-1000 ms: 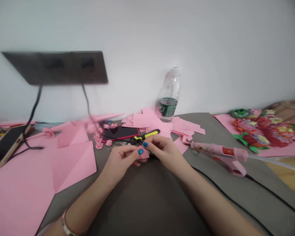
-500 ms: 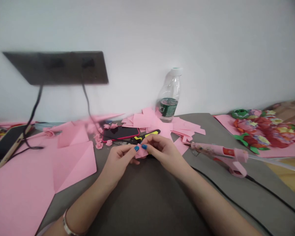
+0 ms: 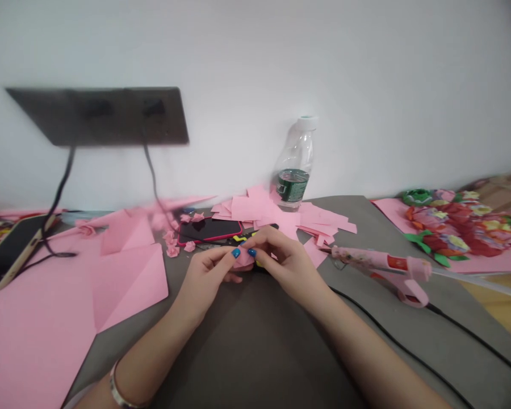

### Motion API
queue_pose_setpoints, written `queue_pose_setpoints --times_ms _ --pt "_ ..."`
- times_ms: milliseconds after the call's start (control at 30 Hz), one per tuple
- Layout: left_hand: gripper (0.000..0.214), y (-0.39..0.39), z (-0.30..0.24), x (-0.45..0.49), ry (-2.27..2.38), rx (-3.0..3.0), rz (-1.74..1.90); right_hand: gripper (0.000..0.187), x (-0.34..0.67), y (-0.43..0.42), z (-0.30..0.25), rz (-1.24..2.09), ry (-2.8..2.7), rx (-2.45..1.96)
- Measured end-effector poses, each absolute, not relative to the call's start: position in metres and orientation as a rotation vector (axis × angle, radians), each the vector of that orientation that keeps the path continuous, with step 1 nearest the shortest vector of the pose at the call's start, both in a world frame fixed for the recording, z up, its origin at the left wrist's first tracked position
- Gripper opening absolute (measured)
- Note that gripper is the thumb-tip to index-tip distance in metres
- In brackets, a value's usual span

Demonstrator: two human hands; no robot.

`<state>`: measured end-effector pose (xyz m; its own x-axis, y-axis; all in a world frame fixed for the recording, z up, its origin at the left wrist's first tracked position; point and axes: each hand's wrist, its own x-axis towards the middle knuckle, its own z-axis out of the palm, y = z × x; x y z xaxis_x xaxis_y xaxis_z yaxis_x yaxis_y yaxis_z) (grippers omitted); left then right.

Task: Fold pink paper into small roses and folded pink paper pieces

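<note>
A small folded piece of pink paper (image 3: 243,260) is pinched between my two hands, above the grey table (image 3: 255,335). My left hand (image 3: 210,272) grips its left side between thumb and fingers. On the other side, my right hand (image 3: 281,254) holds it the same way, the thumbs close together. Part of the paper is hidden by my fingers. Just behind my hands lie black-and-yellow scissors (image 3: 241,239), partly covered by them. A phone with a red edge (image 3: 210,229) rests behind my left hand, with several small folded pink paper flowers (image 3: 171,243) beside it.
Pink paper strips (image 3: 255,210) are piled before a leaning plastic bottle (image 3: 296,165). A pink glue gun (image 3: 378,264) with a black cord lies right. Colourful paper flowers (image 3: 451,221) sit far right. Large pink sheets (image 3: 38,318) and another phone (image 3: 15,250) are left.
The pink paper between my fingers has been folded down and shows less of its surface. My right fingers have shifted slightly; both hands keep their hold.
</note>
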<state>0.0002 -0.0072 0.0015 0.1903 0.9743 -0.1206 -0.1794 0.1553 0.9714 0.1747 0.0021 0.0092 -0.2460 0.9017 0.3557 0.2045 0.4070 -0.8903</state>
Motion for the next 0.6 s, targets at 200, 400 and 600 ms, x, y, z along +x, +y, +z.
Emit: queue_pose_setpoints --times_ms 200,400,600 --pt "0.031 -0.0071 -0.0010 -0.0004 1.008 1.069 1.060 0.019 0.1742 0.0028 0.0079 0.901 -1.726 -0.970" --pt "0.029 -0.0076 0.0031 0.0006 1.029 1.117 0.996 0.016 0.1738 0.0008 0.0088 0.854 -1.744 -0.992" --pt "0.030 -0.0104 0.0039 0.0017 1.056 1.284 1.050 0.014 0.1694 -0.0048 0.0087 0.817 -1.807 -1.063"
